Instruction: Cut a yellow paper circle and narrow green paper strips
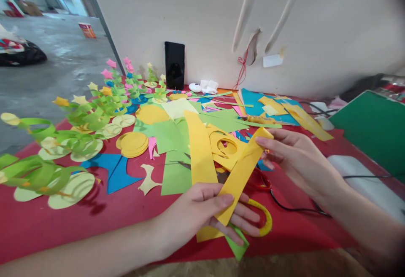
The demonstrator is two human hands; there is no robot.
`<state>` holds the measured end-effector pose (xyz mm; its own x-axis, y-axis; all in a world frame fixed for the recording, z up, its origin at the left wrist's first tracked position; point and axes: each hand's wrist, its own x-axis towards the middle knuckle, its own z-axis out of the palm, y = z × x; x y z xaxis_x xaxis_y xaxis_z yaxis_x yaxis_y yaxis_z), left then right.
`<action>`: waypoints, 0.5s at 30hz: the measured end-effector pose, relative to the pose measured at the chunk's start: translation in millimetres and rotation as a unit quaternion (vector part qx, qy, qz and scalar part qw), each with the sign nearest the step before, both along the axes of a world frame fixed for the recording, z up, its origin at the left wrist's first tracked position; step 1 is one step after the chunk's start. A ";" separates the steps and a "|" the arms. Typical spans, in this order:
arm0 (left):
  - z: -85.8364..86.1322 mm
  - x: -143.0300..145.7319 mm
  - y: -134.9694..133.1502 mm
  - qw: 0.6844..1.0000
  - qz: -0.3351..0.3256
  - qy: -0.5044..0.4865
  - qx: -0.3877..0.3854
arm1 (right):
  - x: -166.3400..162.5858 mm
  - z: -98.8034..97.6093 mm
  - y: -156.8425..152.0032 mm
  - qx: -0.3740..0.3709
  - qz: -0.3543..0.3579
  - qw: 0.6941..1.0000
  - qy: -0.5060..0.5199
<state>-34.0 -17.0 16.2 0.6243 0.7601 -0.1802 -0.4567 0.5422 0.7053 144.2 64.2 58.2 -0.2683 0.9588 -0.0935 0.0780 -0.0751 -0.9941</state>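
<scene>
A yellow paper strip point(242, 180) slants between my two hands above the table. My left hand point(218, 209) pinches its lower end with the thumb on top and the fingers beneath. The thumb and fingertips of my right hand point(286, 152) close on its upper end, where the paper looks folded or curled. Under the strip lie another long yellow paper piece point(201, 150) and a yellow sheet with a round cut-out point(218, 135). Scissors with a yellow handle point(267, 220) are partly hidden behind my left hand, and a red handle point(264, 182) shows below my right hand.
Several green paper spirals on round bases point(85, 146) stand along the left, some topped with stars. A black phone point(175, 66) leans on the white wall. Yellow paper discs point(132, 144), blue scraps point(115, 171), a glue gun point(259, 119) and a green board point(373, 129) surround the red tabletop point(126, 226).
</scene>
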 end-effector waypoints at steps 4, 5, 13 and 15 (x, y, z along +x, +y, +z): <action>-1.0 0.1 -0.4 1.000 0.005 0.004 -0.020 | 4.9 2.5 -0.2 0.002 -0.008 1.000 -0.007; -1.0 -0.2 0.0 1.000 0.005 0.007 -0.022 | 7.3 3.5 -0.3 0.002 -0.007 1.000 -0.011; -2.7 -5.8 4.1 0.999 -0.018 0.022 -0.035 | 24.4 10.2 -4.7 -0.039 0.011 0.999 -0.016; -2.9 -5.5 3.6 0.999 -0.025 0.021 -0.037 | 27.0 10.1 -4.8 -0.039 0.011 0.999 -0.026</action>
<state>-39.5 -13.4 13.3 0.6520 0.7117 -0.2616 -0.3976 0.6147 0.6812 171.2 59.4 68.3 -0.2811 0.9424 -0.1812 0.1323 -0.1490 -0.9799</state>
